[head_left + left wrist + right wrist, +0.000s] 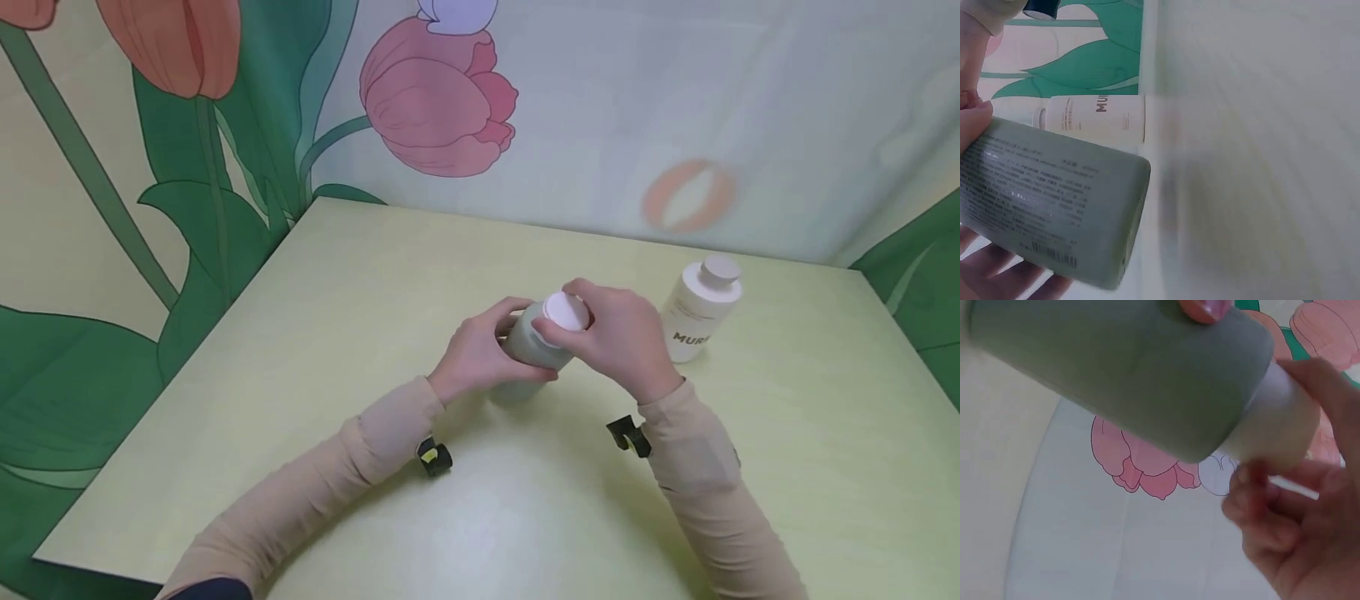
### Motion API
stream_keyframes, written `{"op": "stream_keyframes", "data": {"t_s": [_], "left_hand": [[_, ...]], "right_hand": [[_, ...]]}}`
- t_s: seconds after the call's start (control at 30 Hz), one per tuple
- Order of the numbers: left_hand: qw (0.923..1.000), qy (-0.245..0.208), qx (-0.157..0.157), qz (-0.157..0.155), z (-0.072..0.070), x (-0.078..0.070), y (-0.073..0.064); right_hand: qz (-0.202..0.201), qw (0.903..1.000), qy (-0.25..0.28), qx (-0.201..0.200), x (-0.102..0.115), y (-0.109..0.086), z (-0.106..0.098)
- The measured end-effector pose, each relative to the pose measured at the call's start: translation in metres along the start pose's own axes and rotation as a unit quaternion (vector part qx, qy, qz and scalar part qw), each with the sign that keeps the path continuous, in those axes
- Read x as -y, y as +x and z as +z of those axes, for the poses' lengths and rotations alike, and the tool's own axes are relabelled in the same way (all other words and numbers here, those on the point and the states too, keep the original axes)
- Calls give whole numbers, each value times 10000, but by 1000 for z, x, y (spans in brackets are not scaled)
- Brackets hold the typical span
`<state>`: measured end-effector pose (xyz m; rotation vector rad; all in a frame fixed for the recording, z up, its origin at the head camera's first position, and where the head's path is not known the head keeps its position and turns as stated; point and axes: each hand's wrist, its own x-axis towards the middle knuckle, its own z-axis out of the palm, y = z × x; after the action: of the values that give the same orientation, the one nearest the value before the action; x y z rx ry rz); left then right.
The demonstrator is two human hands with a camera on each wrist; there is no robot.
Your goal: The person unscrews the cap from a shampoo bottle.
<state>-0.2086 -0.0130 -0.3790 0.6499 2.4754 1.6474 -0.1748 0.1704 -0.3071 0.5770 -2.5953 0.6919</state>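
A grey-green bottle [531, 343] with printed text and a barcode on its side leans at a tilt, its base close over the table. My left hand [476, 354] grips the bottle's body, thumb on the near side and fingers around the far side. At the top, my right hand [626, 333] pinches the white cap [566, 311] between thumb and fingers. The cap [1279, 422] sits against the bottle's shoulder in the right wrist view. Small print covers the face of the bottle [1041, 194] in the left wrist view.
A white bottle [693, 312] with a white cap and brown lettering stands upright just right of my right hand. Both hands work over a pale yellow-green table [337, 292]. Behind it hangs a backdrop [585, 125] printed with tulips and leaves.
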Motion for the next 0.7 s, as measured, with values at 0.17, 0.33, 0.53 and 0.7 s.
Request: {"op": "stream_keyframes", "data": {"t_s": [0.17, 0.33, 0.53, 0.7], "left_hand": [[9992, -354, 189, 60, -1, 7, 2], [9997, -162, 189, 37, -3, 8, 4], [9996, 104, 255, -36, -5, 5, 1], [9993, 234, 277, 117, -4, 4, -1]], "right_hand": [[-480, 9976, 24, 508, -6, -1, -4], [-327, 9971, -372, 582, -7, -1, -10], [-190, 9982, -474, 303, -4, -1, -3], [-400, 9967, -419, 568, -2, -2, -6]]}}
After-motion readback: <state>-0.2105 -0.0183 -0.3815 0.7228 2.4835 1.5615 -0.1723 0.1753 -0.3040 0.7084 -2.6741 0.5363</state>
